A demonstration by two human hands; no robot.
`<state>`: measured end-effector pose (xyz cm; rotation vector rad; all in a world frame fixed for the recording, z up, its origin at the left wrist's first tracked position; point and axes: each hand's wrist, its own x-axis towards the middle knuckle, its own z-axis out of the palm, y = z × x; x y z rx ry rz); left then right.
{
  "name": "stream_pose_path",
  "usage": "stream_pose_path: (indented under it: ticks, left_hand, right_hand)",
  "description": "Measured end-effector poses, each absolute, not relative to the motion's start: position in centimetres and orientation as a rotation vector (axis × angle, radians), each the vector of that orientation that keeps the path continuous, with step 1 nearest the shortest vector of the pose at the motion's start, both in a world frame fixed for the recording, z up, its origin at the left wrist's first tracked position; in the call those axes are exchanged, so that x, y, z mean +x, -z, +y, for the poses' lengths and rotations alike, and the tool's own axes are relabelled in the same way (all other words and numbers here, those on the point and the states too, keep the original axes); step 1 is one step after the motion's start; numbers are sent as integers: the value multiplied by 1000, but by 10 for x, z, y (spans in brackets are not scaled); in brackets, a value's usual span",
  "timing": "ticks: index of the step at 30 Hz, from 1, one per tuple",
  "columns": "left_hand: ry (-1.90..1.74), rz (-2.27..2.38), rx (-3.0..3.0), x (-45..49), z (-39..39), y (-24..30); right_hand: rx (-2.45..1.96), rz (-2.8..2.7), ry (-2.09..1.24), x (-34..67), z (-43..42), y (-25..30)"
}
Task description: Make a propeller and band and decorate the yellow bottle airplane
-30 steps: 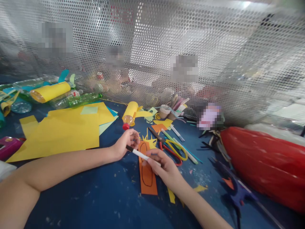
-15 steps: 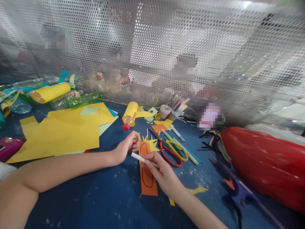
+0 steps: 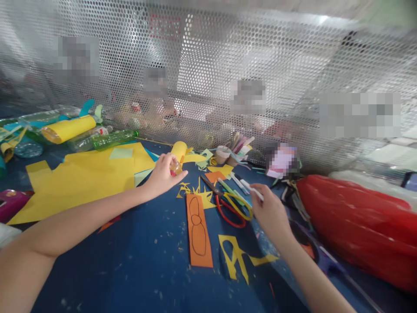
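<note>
A white marker pen (image 3: 257,192) with a dark end is pinched in my right hand (image 3: 272,213), beside other pens (image 3: 240,184) and the scissors. My left hand (image 3: 163,174) is raised with its thumb stretched away from the fingers, in front of a small bottle wrapped in yellow paper (image 3: 179,150). It partly hides the bottle's neck and red cap; whether it touches them I cannot tell. An orange paper strip (image 3: 198,230) lies flat below, bearing a black-outlined propeller shape of two long loops and a small circle. The scissors (image 3: 231,208) have red and yellow handles.
Yellow paper sheets (image 3: 97,174) and plastic bottles (image 3: 114,138) lie left. Yellow offcuts (image 3: 239,256) are near my right arm. A red plastic bag (image 3: 352,226) and a blue glue gun (image 3: 329,261) are right. A perforated metal screen (image 3: 202,56) stands behind, with people beyond.
My right hand has moved right with the marker, away from the orange strip. My left hand has moved up and left toward the small bottle and its fingers have opened out.
</note>
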<state>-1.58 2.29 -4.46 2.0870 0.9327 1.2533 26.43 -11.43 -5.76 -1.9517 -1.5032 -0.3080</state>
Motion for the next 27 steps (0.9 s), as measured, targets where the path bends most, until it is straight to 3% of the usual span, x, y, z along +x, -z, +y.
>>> stream_pose_path:
  ticks: [4, 9, 14, 20, 27]
  left_hand:
    - [-1190, 1090, 2175, -19, 43, 64]
    - [-1155, 1090, 1701, -20, 55, 74]
    - [-1176, 1095, 1175, -15, 66, 74]
    - [-1182, 1081, 996, -16, 74, 76]
    - [-1174, 1065, 999, -19, 76, 73]
  right_hand:
    - [-2063, -1635, 360, 305, -105, 86]
    - [-2043, -1630, 332, 314, -101, 102]
    - [-2021, -1594, 375, 307, -101, 101]
    - [-1893, -1586, 505, 289, -104, 89]
    - [-1886, -1691, 345, 262, -108, 75]
